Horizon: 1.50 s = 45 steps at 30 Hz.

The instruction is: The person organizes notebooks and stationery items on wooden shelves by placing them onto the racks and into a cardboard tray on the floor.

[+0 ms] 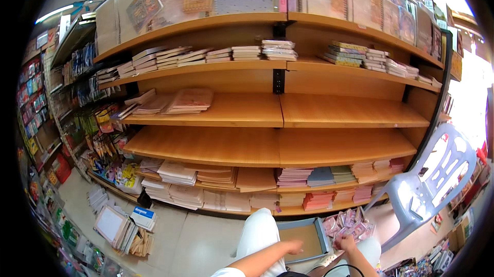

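Observation:
Low in the view, my left hand point(294, 247) hangs over the left part of a shallow blue-grey cardboard box point(323, 234) whose brown inside shows; nothing is seen in that hand. To the right of the box, my right hand point(344, 241) is at a heap of small pink plastic-wrapped packets point(357, 226) on the floor. Its fingers touch the near side of the heap; whether they grip a packet cannot be made out. My knees in white trousers frame the box.
Wooden shelves point(216, 146) stand ahead, with notebooks point(191, 101) and paper stacks point(295, 176). A grey-blue plastic chair point(415, 196) is at the right. Piled books point(115, 227) lie on the floor at the left. Hanging goods point(104, 122) line the left side.

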Each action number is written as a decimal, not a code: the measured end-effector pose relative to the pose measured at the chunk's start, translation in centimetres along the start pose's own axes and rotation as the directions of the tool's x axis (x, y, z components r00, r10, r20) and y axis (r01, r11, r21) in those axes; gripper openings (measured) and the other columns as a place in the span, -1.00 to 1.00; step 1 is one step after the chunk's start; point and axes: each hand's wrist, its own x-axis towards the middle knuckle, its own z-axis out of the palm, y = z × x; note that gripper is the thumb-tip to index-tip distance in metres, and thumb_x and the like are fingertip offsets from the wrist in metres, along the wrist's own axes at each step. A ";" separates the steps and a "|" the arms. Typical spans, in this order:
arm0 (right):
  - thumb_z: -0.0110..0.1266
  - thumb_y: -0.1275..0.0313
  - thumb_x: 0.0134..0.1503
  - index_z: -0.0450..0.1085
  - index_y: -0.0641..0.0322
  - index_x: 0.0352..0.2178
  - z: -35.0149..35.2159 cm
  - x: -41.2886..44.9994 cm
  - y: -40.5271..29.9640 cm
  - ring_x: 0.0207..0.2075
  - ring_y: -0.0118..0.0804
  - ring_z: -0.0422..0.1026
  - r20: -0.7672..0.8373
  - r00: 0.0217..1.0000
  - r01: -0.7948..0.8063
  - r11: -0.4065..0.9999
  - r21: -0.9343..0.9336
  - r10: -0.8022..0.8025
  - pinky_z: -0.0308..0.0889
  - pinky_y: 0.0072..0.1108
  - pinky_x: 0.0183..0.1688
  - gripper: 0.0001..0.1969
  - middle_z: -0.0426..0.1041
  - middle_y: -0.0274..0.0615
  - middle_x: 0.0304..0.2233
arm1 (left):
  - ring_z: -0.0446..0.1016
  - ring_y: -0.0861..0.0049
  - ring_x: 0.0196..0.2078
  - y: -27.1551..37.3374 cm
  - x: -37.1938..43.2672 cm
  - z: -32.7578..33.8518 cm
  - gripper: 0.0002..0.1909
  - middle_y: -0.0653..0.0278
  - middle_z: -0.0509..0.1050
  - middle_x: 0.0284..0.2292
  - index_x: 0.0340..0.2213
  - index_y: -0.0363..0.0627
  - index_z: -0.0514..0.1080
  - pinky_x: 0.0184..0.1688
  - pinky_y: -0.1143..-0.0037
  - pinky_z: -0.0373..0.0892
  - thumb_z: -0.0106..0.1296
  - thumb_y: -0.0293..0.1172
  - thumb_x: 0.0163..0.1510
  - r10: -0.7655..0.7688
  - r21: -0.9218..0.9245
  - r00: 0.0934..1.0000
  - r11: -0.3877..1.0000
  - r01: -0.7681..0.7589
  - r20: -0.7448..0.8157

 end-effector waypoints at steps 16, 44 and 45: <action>0.01 0.25 -0.17 0.42 0.23 -0.48 -4.0 6.5 2.4 -0.52 -0.34 0.43 0.208 0.977 0.155 0.837 -0.525 -0.050 0.31 -0.55 -0.41 -0.73 0.44 -0.16 -0.57 | 0.32 0.10 -0.23 3.5 0.5 -1.6 -0.62 -0.03 0.35 -0.30 -0.24 -0.24 0.25 -0.19 0.32 0.25 -0.12 -0.25 -0.07 0.009 -0.009 0.996 1.000 -0.008 0.092; -0.08 0.39 -0.10 0.32 0.30 -0.69 -6.1 13.0 12.3 -0.75 -0.45 0.25 0.330 0.941 0.274 0.740 -0.614 -0.074 0.17 -0.61 -0.71 -0.80 0.27 -0.28 -0.80 | -0.14 -0.08 0.08 -15.3 -19.9 -54.2 -0.47 0.01 -0.06 0.05 0.02 -0.22 -0.05 -0.02 -0.07 -0.22 -0.36 -0.26 0.02 -0.665 -0.577 -0.266 0.303 0.758 -0.698; -0.09 0.39 -0.08 0.30 0.28 -0.68 -6.1 13.4 12.6 -0.76 -0.49 0.22 0.376 0.923 0.300 0.751 -0.588 -0.075 0.14 -0.64 -0.73 -0.80 0.25 -0.31 -0.80 | -0.14 -0.08 0.08 -16.2 -19.8 -54.5 -0.47 0.01 -0.06 0.05 0.02 -0.22 -0.05 -0.02 -0.07 -0.22 -0.36 -0.26 0.02 -0.686 -0.600 -0.303 0.242 0.762 -0.661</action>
